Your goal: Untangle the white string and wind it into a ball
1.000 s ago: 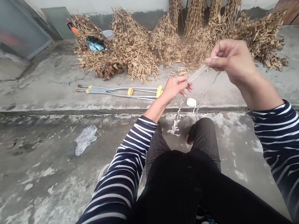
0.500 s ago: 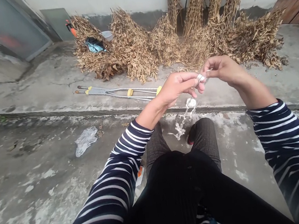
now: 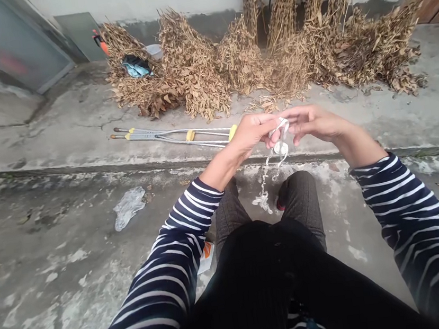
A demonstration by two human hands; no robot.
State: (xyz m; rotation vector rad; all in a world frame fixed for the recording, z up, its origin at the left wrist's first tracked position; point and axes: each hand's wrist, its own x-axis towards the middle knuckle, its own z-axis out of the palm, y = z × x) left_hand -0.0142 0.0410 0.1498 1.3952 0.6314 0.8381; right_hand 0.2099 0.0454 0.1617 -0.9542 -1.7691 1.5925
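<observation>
Up in front of my knees, my left hand (image 3: pixel 254 130) pinches a thin white strip (image 3: pixel 284 123) that loops around its fingertips. My right hand (image 3: pixel 314 123) meets it from the other side, fingers curved and fingertips at the strip's loop; its exact hold is partly hidden. Just below the fingers hangs a small white round bundle (image 3: pixel 280 149) of what looks like the same strip. Crinkled lengths trail down from there to a loose white tangle (image 3: pixel 263 202) above the ground between my legs.
A pair of crutches (image 3: pixel 168 134) lies on the raised concrete ledge. Behind them, dried plant bundles (image 3: pixel 200 71) lean along the wall. A clear plastic bag (image 3: pixel 129 207) lies on the lower ground at left. By my left leg is a white and orange packet (image 3: pixel 207 257).
My right hand has come down and left, closer to my left hand. The strip at my left fingers now forms a wider, looser loop. The hanging bundle stays nearly in place.
</observation>
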